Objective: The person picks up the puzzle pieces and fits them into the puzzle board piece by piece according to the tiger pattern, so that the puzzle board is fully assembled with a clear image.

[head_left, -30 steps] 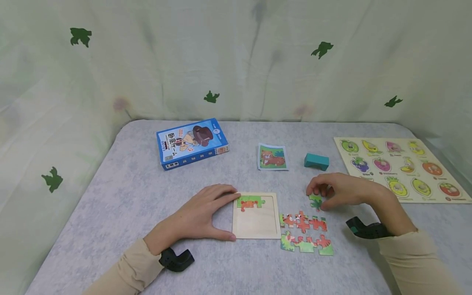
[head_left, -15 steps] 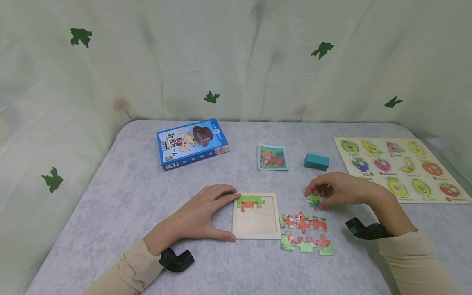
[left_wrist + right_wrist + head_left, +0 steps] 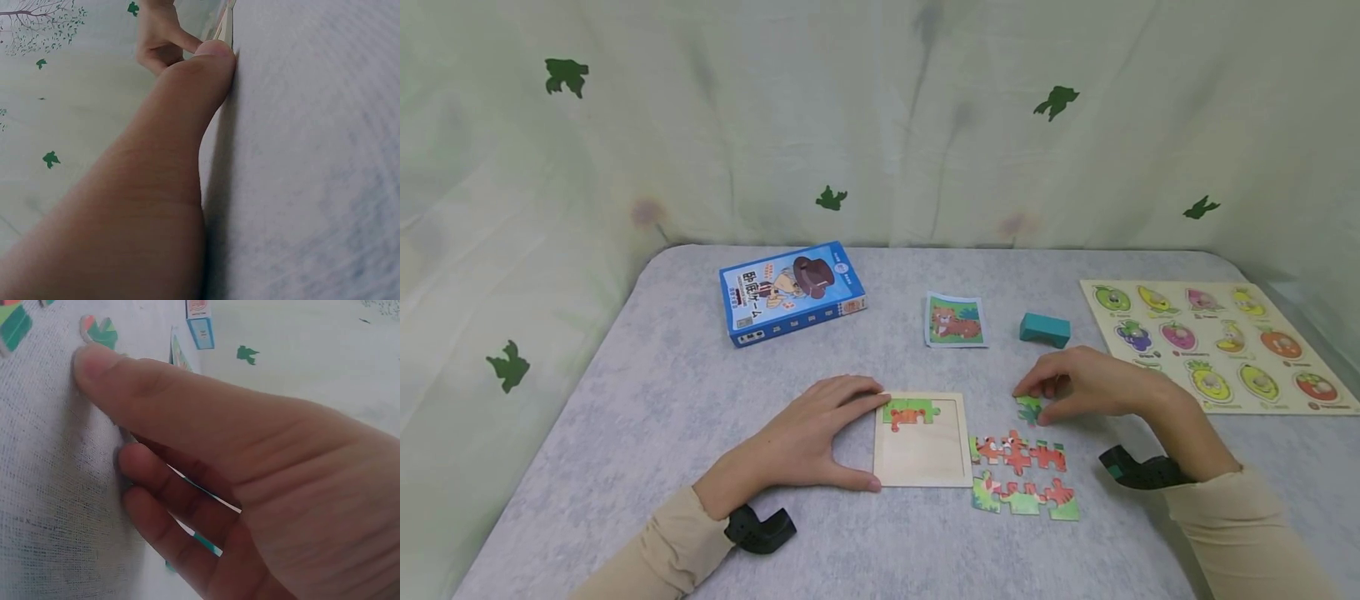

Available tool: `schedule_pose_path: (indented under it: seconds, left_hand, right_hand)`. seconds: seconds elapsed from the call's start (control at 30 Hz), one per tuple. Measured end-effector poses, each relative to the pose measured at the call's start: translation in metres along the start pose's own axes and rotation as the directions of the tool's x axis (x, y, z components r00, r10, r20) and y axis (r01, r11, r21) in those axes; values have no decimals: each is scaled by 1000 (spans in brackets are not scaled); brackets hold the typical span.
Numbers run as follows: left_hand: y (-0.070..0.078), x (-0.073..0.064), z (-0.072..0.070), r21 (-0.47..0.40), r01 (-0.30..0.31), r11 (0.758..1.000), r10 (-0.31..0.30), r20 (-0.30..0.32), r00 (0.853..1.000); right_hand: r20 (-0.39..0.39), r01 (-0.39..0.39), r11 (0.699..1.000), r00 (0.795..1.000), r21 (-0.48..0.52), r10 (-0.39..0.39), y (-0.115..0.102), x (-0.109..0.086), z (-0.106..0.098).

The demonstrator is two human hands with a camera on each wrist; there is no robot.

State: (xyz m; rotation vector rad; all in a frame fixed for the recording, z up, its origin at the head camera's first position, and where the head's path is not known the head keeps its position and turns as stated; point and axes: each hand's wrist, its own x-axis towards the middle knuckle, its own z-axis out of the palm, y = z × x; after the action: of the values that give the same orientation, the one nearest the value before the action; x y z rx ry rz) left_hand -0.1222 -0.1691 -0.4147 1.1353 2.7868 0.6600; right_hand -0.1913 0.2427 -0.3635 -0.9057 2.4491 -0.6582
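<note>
A square wooden puzzle tray [image 3: 922, 458] lies on the table, a joined strip of green and orange pieces [image 3: 910, 411] along its top left. My left hand [image 3: 808, 433] rests at its left side, fingers extended, index fingertip at the upper corner and thumb at the lower. In the left wrist view the thumb [image 3: 203, 69] touches the tray's edge. My right hand [image 3: 1086, 383] pinches a green jigsaw piece [image 3: 1028, 408] with a plant print, flat on the table or nearly so. In the right wrist view the thumb [image 3: 119, 378] covers part of that piece.
Two rows of loose jigsaw pieces [image 3: 1022, 497] lie right of the tray. Behind stand a blue game box [image 3: 793, 292], a bear picture card [image 3: 955, 321] and a teal block [image 3: 1044, 329]. A fruit board [image 3: 1217, 346] lies at the right, near my right wrist.
My right hand has moved slightly left, bringing the green jigsaw piece along the table towards the tray. My left hand and the tray have stayed in place.
</note>
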Motion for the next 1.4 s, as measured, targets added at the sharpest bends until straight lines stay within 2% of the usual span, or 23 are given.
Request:
schedule_pose_path:
  seconds: [0.17,0.4,0.57,1.4]
  left_hand:
    - [0,0,0,1,1,1000,-1,0,1000]
    - [-1,1,0,2,-18,1000,18,-21,1000]
    - [-1,1,-1,-3,-5,1000,5,-5,1000]
    - [-2,1,0,-4,-6,1000,6,-1,1000]
  right_hand:
    - [-14,4,1000,1000,-4,-4,-3,1,2]
    - [-13,-57,998,998,11,57,-8,2,2]
    - [2,-81,997,997,15,81,-9,2,1]
    - [-26,-40,999,999,-2,40,-8,5,8]
